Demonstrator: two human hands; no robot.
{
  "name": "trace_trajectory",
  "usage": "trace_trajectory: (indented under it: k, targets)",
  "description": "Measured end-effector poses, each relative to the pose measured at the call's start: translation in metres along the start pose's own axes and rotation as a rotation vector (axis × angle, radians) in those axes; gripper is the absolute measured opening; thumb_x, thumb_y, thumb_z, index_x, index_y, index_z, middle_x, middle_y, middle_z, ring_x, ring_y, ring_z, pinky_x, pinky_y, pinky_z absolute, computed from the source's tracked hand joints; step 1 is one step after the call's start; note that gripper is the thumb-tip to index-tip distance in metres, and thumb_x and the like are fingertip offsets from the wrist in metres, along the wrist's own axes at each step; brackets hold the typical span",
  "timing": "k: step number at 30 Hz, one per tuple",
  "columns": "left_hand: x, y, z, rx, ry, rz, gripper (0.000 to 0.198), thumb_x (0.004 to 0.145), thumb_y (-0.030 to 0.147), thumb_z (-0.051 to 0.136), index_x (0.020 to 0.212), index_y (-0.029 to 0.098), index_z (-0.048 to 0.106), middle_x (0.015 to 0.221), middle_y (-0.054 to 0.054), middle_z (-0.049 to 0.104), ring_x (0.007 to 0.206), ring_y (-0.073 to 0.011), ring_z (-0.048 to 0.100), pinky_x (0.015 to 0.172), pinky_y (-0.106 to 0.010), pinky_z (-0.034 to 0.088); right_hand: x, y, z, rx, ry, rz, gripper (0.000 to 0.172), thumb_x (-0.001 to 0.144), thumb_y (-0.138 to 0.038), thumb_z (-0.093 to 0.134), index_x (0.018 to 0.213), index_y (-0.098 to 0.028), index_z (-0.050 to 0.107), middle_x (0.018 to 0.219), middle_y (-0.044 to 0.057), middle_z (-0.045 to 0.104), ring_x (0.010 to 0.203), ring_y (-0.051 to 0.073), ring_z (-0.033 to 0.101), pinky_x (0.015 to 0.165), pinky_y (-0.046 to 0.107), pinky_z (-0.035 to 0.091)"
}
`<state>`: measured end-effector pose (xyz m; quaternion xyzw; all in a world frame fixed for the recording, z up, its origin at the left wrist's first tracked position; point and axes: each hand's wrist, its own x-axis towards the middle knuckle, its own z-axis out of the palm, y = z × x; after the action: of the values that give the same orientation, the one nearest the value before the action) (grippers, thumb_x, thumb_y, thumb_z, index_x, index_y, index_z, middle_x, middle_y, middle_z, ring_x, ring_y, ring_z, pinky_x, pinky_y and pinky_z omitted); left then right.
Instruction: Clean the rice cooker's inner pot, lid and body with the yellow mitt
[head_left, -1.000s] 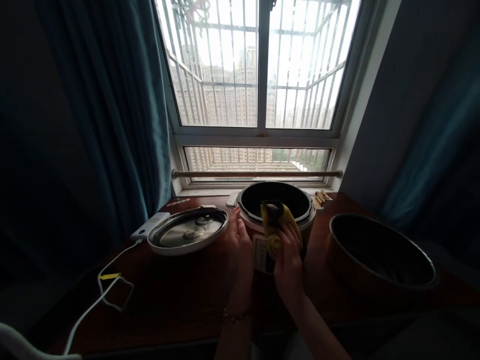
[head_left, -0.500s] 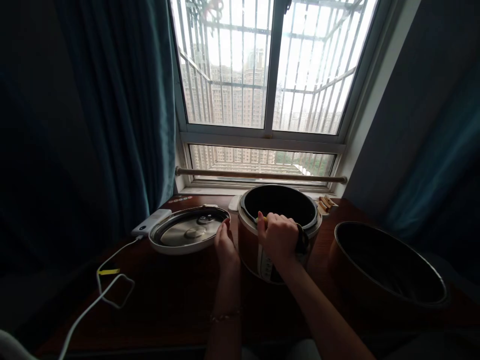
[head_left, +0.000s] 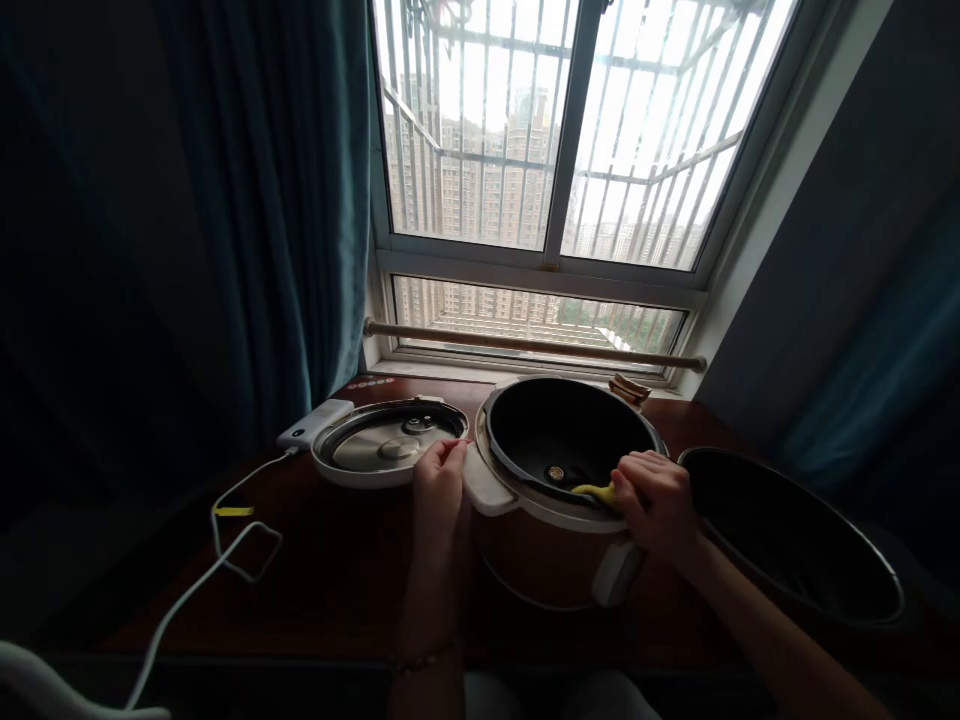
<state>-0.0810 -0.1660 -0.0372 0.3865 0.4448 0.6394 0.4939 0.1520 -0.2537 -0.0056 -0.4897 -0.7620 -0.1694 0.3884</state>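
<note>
An electric pressure cooker (head_left: 525, 555) with a brown body and white rim stands lidless in front of me. Its black interior shows a small round metal part at the bottom. My right hand (head_left: 661, 505) is closed around a yellow cloth (head_left: 595, 493), pressing it against the cooker's near right rim. My left hand (head_left: 441, 485) is closed at the cooker's white side handle (head_left: 487, 485), thumb and fingers pinched at its edge; the exact grip is partly hidden. Just beyond that hand lies the round lid (head_left: 390, 450), its metal inner side up.
A large dark inner pot (head_left: 795, 540) stands on the right of the brown table (head_left: 337, 600). Behind the lid is a white power bank (head_left: 315, 425) with a white cable (head_left: 176, 610). Small brown pieces (head_left: 628, 390) lie behind the cooker, near the window.
The cooker has turned, its control panel swinging right and a side handle coming towards my left hand. My right hand has moved right along the rim with the cloth.
</note>
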Motion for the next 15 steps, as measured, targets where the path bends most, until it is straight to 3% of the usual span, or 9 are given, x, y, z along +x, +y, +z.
trace_trajectory:
  k: [5,10,13,15]
  targets:
    - [-0.028,0.022,-0.01,0.298,-0.387,-0.049,0.024,0.071,0.037,0.06,0.067,0.018,0.047,0.043,0.007,0.048,0.033,-0.0066,0.04,0.031,-0.015,0.026,-0.009,0.049,-0.017,0.209,-0.085,0.042,0.035,0.083,-0.028,0.042,0.049,-0.02,0.045,0.05,-0.001,0.043,0.05,0.012,0.04,0.057,0.029,0.032]
    - [-0.067,0.041,-0.003,0.391,-0.739,-0.15,0.027,0.076,0.042,0.058,0.076,0.02,0.042,0.048,0.005,0.055,0.035,-0.0103,0.05,0.031,-0.016,0.032,-0.015,0.085,-0.033,0.378,-0.041,0.209,0.04,0.082,-0.04,0.043,0.051,-0.019,0.056,0.055,0.004,0.055,0.059,0.018,0.05,0.064,0.034,0.04]
    - [-0.074,0.047,0.001,0.374,-0.888,-0.216,0.03,0.078,0.047,0.055,0.078,0.02,0.041,0.049,0.004,0.057,0.034,-0.0111,0.051,0.032,-0.017,0.032,-0.022,0.084,-0.039,0.413,0.025,0.301,0.04,0.083,-0.041,0.044,0.053,-0.019,0.058,0.062,0.006,0.06,0.067,0.021,0.055,0.068,0.037,0.042]
    - [-0.067,0.045,0.001,0.37,-0.884,-0.22,0.034,0.079,0.052,0.05,0.075,0.02,0.043,0.046,0.003,0.056,0.031,-0.0096,0.047,0.031,-0.016,0.028,-0.028,0.068,-0.039,0.396,0.135,0.402,0.04,0.086,-0.04,0.041,0.057,-0.018,0.058,0.066,0.006,0.06,0.069,0.021,0.056,0.069,0.037,0.043]
